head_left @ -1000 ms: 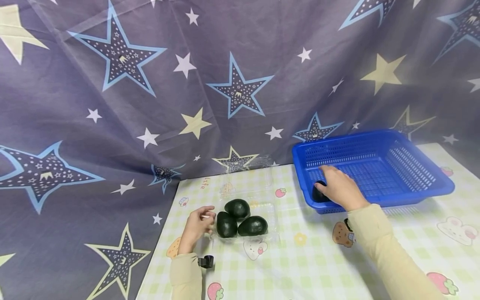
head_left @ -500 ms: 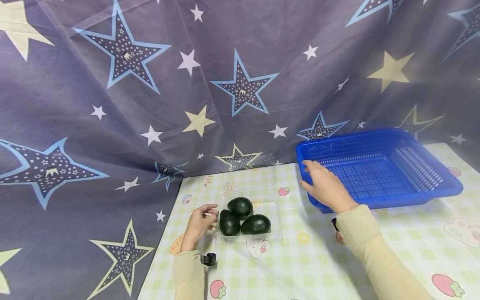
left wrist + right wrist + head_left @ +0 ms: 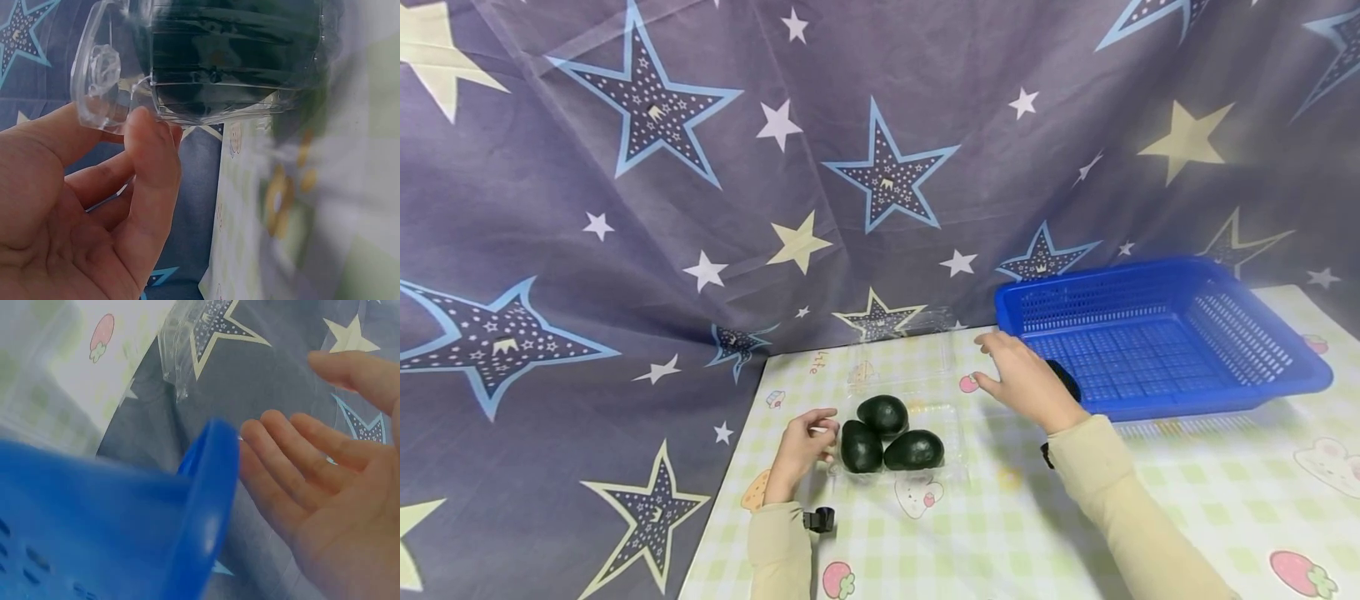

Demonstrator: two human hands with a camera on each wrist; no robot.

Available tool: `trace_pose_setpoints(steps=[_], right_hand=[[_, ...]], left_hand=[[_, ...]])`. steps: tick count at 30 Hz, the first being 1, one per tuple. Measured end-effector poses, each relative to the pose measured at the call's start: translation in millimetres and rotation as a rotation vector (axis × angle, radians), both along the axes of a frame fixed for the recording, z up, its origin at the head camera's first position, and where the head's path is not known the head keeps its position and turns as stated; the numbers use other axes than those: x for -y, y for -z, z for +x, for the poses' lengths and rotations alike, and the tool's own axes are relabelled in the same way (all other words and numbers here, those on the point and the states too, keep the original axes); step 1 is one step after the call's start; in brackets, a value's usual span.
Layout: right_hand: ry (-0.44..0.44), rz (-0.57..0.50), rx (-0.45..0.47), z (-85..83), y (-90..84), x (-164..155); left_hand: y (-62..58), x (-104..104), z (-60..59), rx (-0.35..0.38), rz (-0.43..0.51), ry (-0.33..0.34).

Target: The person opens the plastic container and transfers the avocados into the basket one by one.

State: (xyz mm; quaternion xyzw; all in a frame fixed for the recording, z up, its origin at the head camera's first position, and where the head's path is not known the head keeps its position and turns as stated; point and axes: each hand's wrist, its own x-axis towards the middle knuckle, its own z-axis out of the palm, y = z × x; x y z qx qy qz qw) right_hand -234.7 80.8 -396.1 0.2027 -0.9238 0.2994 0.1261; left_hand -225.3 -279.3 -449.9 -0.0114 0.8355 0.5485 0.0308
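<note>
Three dark green avocados lie together in the lower half of a clear plastic clamshell box, whose lid stands raised behind. At the box's left edge is my left hand; the left wrist view shows its fingertips pinching the clear rim. My right hand, fingers spread and holding nothing, hovers by the left wall of a blue plastic basket. Inside that basket, another avocado is partly hidden behind the hand. In the right wrist view, the palm is bare beside the blue rim.
A checked cloth with cartoon prints covers the table. Behind it hangs a dark curtain patterned with stars. The basket stands at the back right, against the curtain, with the clamshell to its left.
My right hand has let go of the avocado in the basket and moved left, out over the basket's side. My left hand stays at the box's edge. The head view has shifted slightly.
</note>
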Motion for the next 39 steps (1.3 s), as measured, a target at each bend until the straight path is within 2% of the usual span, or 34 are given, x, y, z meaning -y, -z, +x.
trace_pose_setpoints(steps=[4, 7, 9, 15, 19, 25, 27, 33, 39], right_hand=[[-0.020, 0.011, -0.032, 0.7, 4.4, 11], [-0.042, 0.035, -0.073, 2.8, 7.8, 21], [-0.061, 0.056, -0.090, 4.7, 10.3, 27], [-0.116, 0.119, -0.079, 10.1, 18.9, 42], [-0.139, 0.145, -0.024, 12.5, 23.6, 49], [-0.176, 0.153, 0.010, 15.4, 28.1, 56], [-0.194, 0.140, 0.022, 16.2, 30.1, 58], [-0.259, 0.069, 0.106, 16.6, 40.5, 66], [-0.292, 0.068, 0.117, 14.8, 52.5, 72]], left_hand=[[-1.2, 0, -0.1, 0.016, 0.010, -0.004], [12.1, 5, -5.1, 0.006, 0.004, -0.019], [14.2, 6, -4.7, 0.004, 0.002, -0.025], [14.1, 5, -3.5, 0.012, 0.000, -0.031], [8.0, 3, -1.6, 0.016, 0.001, -0.020], [-15.0, -5, 8.9, 0.021, 0.009, 0.007], [-19.2, -7, 11.1, 0.020, 0.011, 0.011], [-18.9, -8, 10.6, 0.011, 0.016, 0.013], [-17.9, -8, 9.4, 0.013, 0.019, 0.006]])
